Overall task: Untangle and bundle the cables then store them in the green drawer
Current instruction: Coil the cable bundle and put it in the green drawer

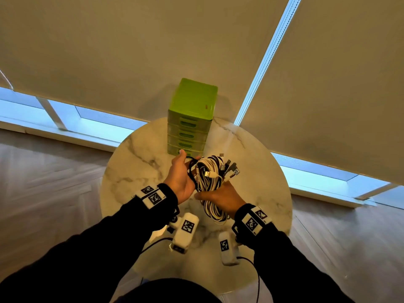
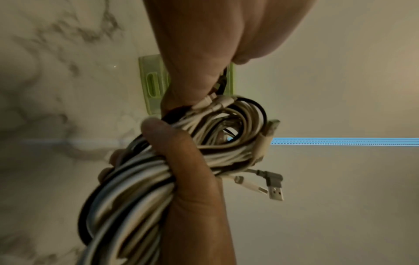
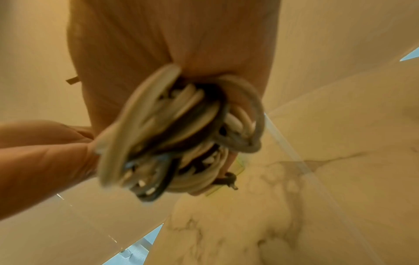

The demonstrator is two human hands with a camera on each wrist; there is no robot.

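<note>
Cables, white and black, coiled into one long bundle (image 1: 211,182), hang between both hands above the round white marble-patterned table (image 1: 135,162). Order below runs from largest item to smallest.

1. Table: it carries the green plastic drawer tower (image 1: 190,119) at its far edge, against the beige roller blind (image 1: 109,51). All drawers in view appear closed; no drawer stands pulled out.

2. Drawer tower: it stands directly far of the bundle, on the same line as the hands. The lowest drawer fronts sit just beyond the left hand's fingertips in the head view.

3. Bundle: its long axis runs near-to-far, the looped tail toward the person and the plug ends toward the tower. It does not rest on the table.

4. Left hand (image 1: 182,178): fingers curl round the far left part of the coil. This hand is the nearer of the two to the drawer fronts.

5. Right hand (image 1: 220,199): it grips the bundle at mid-length, near side, thumb across the strands.

6. Loose USB plugs (image 1: 231,169): several stick out to the far right, unsecured.

Judgement: storing requires one hand to release and pull a drawer open; the left hand is better placed, while the right keeps the coil together. Protruding plugs may snag on the drawer rim.
</note>
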